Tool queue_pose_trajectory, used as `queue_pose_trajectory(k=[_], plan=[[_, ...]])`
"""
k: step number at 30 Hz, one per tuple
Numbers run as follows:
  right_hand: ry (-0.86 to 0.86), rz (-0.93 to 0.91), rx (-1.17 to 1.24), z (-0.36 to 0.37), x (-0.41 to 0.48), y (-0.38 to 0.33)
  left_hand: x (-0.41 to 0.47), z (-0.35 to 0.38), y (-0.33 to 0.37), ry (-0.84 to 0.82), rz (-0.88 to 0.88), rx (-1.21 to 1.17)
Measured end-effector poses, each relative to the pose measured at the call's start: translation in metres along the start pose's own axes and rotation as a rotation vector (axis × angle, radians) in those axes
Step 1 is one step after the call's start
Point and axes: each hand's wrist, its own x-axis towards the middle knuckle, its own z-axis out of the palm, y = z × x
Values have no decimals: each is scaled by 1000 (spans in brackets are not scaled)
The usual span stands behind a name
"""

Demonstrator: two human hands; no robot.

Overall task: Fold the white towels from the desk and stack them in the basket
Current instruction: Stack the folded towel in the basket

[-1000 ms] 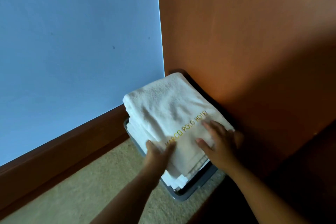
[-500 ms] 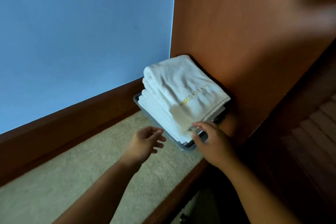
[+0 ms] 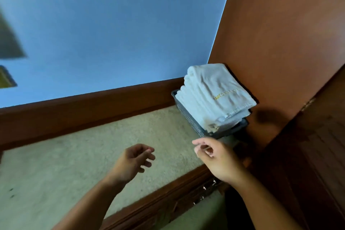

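Left hand point(image 3: 134, 162) hovers over the tabletop point(image 3: 84, 155), fingers loosely curled, holding nothing. Right hand point(image 3: 218, 158), equally relaxed and empty, sits just short of the near corner of the basket point(image 3: 188, 117). Folded towels point(image 3: 214, 97) are stacked in it, well above the rim, gold lettering uppermost. Basket stands against the wooden panel point(image 3: 280, 43), probably to brace the tall stack against tipping.

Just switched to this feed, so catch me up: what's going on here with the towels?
A stack of folded white towels sits in the grey basket, tucked in the corner on the carpet. The person's left hand and right hand hang just in front of it, fingers loosely curled, holding nothing and touching neither towels nor basket.
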Motion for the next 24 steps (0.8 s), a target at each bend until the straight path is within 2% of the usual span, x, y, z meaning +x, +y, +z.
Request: queue_pose_trajectory(k=[2,5,8,13,15,20,24], plan=[[-76,-26,-8,13,-17,-17,-39,-25,-27,151,-48,-18],[-143,-51,7,33,-50,-36,-103,-50,-65,291,-128,-87],[-215,-75,25,60,-92,-43,-165,-59,-95,361,-191,-113],[-394,-96,25,121,-145,-64,-250,-78,-125,346,-240,-92],[-460,-131,35,144,-157,-85,-277,-101,-136,368,-264,-77],[-571,-164,-4,216,-175,-141,-339,-179,-182,584,-333,-160],[-634,-144,-38,287,-174,-181,-370,-244,-205,651,-348,-168]])
